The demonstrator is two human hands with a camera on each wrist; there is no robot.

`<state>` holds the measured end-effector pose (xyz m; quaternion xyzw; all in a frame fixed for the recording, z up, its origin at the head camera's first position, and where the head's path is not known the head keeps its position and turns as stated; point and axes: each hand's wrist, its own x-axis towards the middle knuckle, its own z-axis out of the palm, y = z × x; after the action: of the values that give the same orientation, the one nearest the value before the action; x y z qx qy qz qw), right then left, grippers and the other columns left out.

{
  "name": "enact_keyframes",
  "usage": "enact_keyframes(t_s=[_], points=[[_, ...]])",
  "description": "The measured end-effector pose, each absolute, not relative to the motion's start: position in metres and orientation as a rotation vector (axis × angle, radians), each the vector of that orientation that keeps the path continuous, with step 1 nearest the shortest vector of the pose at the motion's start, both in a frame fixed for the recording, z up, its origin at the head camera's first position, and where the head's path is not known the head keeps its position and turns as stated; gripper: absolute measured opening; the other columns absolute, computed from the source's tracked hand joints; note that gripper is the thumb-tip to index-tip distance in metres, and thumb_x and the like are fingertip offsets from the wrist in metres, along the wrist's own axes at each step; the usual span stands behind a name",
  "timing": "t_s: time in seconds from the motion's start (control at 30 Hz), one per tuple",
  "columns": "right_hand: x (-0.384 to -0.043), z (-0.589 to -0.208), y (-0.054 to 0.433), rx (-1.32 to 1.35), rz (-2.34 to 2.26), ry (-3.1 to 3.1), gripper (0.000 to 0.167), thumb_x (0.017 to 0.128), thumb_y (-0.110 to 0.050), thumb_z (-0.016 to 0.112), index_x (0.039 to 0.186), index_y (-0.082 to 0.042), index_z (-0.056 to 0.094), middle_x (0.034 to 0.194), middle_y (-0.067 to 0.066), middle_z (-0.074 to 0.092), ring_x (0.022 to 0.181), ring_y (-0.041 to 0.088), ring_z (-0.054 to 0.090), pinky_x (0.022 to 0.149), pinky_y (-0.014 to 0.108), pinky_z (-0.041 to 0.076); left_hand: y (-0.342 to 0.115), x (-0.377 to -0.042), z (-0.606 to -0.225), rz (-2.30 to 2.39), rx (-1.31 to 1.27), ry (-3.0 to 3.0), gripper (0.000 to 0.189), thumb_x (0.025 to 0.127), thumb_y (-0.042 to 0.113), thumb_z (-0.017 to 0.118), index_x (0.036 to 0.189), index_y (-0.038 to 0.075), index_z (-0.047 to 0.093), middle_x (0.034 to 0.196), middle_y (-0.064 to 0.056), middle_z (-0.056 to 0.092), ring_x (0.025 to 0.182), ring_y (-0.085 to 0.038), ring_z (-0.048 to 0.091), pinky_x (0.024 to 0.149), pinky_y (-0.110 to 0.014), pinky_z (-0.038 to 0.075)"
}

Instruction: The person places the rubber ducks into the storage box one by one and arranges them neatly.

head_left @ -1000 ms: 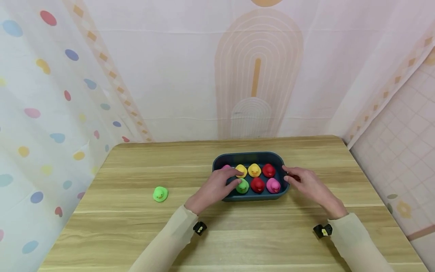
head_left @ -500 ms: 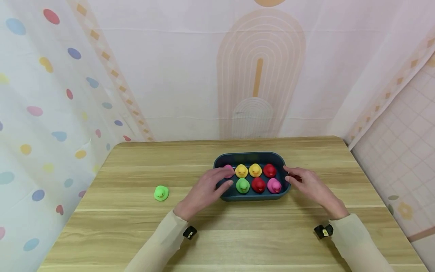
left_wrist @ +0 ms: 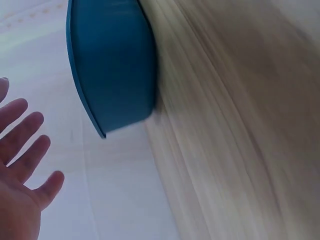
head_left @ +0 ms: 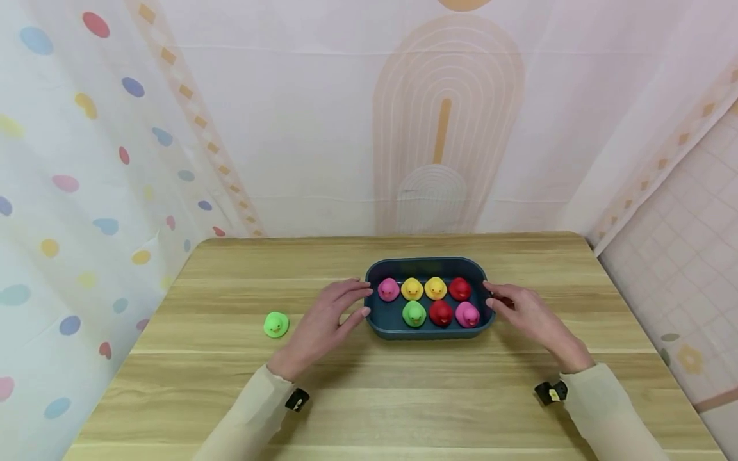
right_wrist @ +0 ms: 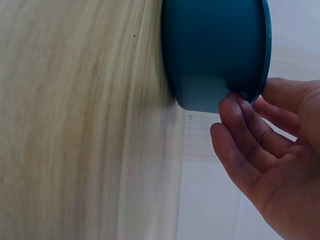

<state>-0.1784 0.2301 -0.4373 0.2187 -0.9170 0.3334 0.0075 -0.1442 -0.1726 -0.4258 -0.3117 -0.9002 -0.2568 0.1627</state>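
A dark blue oblong box [head_left: 429, 334] sits on the wooden table, with small rubber ducks in two rows inside. At the back are a pink duck [head_left: 389, 290], two yellow ones and a red duck [head_left: 460, 289]; the front row has a green duck [head_left: 414, 314], a red one and a pink one. My right hand [head_left: 527, 317] grips the rim at the box's right end, fingers against the outer wall in the right wrist view [right_wrist: 270, 145]. Beside the left end is my left hand [head_left: 323, 323], fingers spread and holding nothing; the left wrist view shows it apart from the box.
Another green duck [head_left: 276, 324] lies on the table [head_left: 403, 410], left of my left hand. A patterned curtain [head_left: 323, 128] hangs behind the table and along its sides. Bare tabletop lies in front of the box.
My left hand has drawn back leftward from over the ducks to outside the box's left end, uncovering the back pink duck. My right hand has stayed at the right end.
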Motion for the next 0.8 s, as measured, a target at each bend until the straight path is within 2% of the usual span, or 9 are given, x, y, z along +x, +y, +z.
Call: enact_keyframes(t_s=[0.23,0.63,0.8], points=[[-0.178,-0.436,0.230,0.677,1.036,-2.874,0.041,0.103,-0.014,0.066,0.138,0.007,0.061,0.125,0.025,0.069,0.087,0.021,0.057,0.069,0.026,0.048,-0.199,-0.142,-0.430,-0.676,-0.857,-2.499,0.039,0.097,0.016,0.073,0.132,0.001,0.067,0.142,-0.015,0.062,0.138,-0.040,0.050,0.115,-0.064,0.033],[-0.178,-0.436,0.230,0.670,1.045,-2.888,0.042,0.103,-0.012,0.066,0.139,0.007,0.060,0.120,0.021,0.071,0.083,0.019,0.055,0.064,0.025,0.046,-0.241,-0.134,-0.437,-0.566,-0.740,-2.560,0.046,0.099,0.027,0.071,0.136,0.002,0.064,0.146,-0.016,0.058,0.140,-0.041,0.048,0.116,-0.067,0.029],[-0.178,-0.436,0.231,0.673,1.051,-2.883,0.042,0.103,-0.013,0.066,0.140,0.007,0.060,0.118,0.020,0.071,0.082,0.019,0.055,0.063,0.025,0.045,-0.256,-0.131,-0.438,-0.529,-0.690,-2.595,0.052,0.095,0.025,0.075,0.138,0.000,0.062,0.147,-0.018,0.057,0.141,-0.042,0.045,0.116,-0.068,0.027]])
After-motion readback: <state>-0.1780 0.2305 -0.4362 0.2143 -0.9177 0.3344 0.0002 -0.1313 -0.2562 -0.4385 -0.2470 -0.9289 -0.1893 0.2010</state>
